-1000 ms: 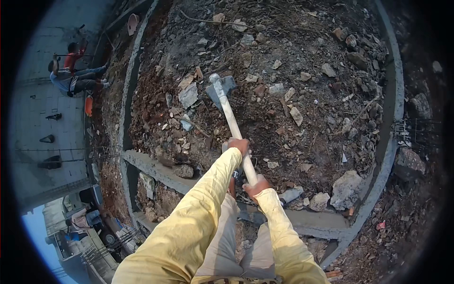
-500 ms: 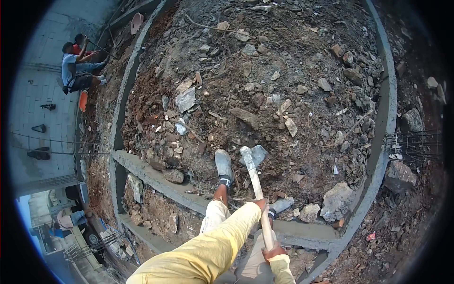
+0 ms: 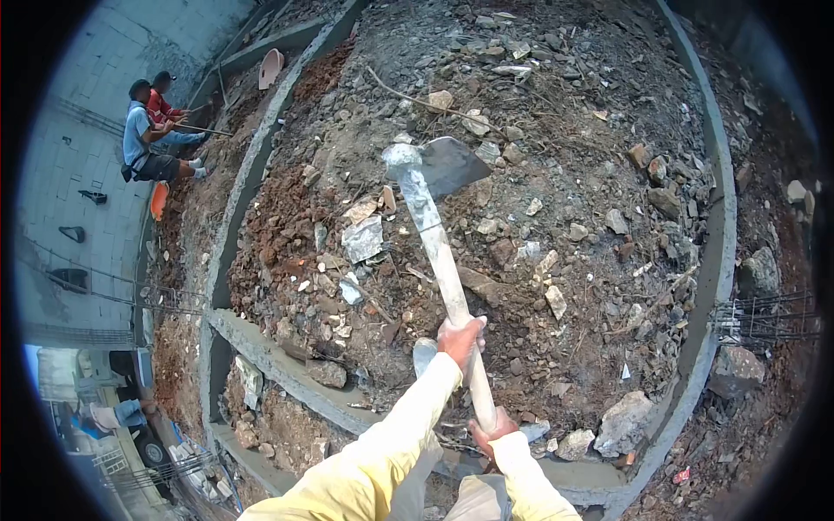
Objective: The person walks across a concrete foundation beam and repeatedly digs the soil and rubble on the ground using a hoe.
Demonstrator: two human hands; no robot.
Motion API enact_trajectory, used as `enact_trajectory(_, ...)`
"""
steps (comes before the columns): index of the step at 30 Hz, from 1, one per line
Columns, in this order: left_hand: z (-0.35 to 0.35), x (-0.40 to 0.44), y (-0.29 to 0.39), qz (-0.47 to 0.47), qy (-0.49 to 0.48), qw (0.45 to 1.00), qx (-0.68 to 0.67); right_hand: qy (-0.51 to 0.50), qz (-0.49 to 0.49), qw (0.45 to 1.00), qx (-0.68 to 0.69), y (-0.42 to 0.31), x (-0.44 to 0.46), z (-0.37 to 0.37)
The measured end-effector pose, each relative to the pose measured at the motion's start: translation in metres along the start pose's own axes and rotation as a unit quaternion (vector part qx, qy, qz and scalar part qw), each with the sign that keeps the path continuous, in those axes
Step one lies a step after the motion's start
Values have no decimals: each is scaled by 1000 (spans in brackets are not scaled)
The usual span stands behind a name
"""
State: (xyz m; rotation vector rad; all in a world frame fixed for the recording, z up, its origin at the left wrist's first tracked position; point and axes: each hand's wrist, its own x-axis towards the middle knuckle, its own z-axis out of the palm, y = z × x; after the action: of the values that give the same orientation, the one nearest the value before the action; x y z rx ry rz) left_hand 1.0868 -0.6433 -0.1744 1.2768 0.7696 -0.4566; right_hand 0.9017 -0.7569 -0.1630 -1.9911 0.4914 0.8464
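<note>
Grey-bladed, the hoe [image 3: 441,260] is hovering over rubble [image 3: 521,347], left hand [image 3: 460,340] wrapping its handle [image 3: 451,291] ahead of the right hand [image 3: 493,429], also closing round it; stones [image 3: 556,301] (plenty are jutting) could be deflecting the blade [image 3: 453,167] toward the shoe [image 3: 424,354].

two hands [image 3: 477,382] gripping hoe [image 3: 445,260], rubble [image 3: 521,347], concrete edging [image 3: 719,217]

At upper left we see two people [image 3: 137,137], an orange basin [image 3: 159,201] just below them and a pink basin [image 3: 270,68] to their right; at lower left, a vehicle [image 3: 150,451]; at right, rebar [image 3: 764,319].
</note>
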Motion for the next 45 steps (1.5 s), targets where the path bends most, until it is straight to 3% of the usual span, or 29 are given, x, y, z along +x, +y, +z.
enact_trajectory(3, 25, 57, 105, 204, 75, 953, 209, 21, -46, 995, 89, -90, 92, -15)
enact_trajectory(5, 36, 101, 127, 258, 128, 913, 290, 31, -48, 987, 150, -140, 148, -23)
enact_trajectory(7, 46, 121, 125, 249, 148, 867, 406, 101, -133, 969, 180, -151, 207, -17)
enact_trajectory(8, 49, 130, 113, 226, 150, 846, 460, 81, -135, 941, 299, -126, 259, 11)
enact_trajectory(10, 50, 150, 88, 158, 128, 821, 534, 84, -96, 934, 333, -114, 291, 14)
enact_trajectory(13, 55, 156, 76, -5, 113, 815, 569, 120, -115, 983, 76, -90, 247, 10)
enact_trajectory(15, 52, 157, 67, -27, 112, 834, 539, 82, -32, 990, 109, -96, 208, -8)
enact_trajectory(17, 46, 148, 59, -12, 129, 852, 506, 47, 7, 999, 9, -98, 177, -34)
enact_trajectory(20, 23, 117, 32, -74, 107, 867, 482, -25, 40, 998, -32, -96, 123, -47)
enact_trajectory(24, 0, 60, -32, -104, 78, 852, 508, -57, 56, 997, -8, -54, 51, -25)
enact_trajectory(29, 7, 9, -86, -195, 62, 856, 474, -56, 120, 979, -158, 4, -16, -28)
enact_trajectory(30, 4, -2, -96, -193, 60, 866, 457, -94, 162, 975, -117, 31, -23, -21)
enact_trajectory(33, -2, -33, -106, -230, 11, 870, 436, -102, 167, 977, -86, 62, -50, -13)
enact_trajectory(36, -29, -20, -218, -171, -98, 836, 512, -100, 169, 977, -84, 76, -67, -10)
enact_trajectory(37, -29, -31, -226, -269, -90, 878, 386, -100, 171, 976, -84, 80, -71, -9)
enact_trajectory(38, -27, -39, -239, -310, -76, 888, 331, -100, 174, 976, -83, 84, -75, -8)
enact_trajectory(45, -17, -94, -372, -346, -23, 885, 310, -104, 201, 971, -77, 111, -98, 0)
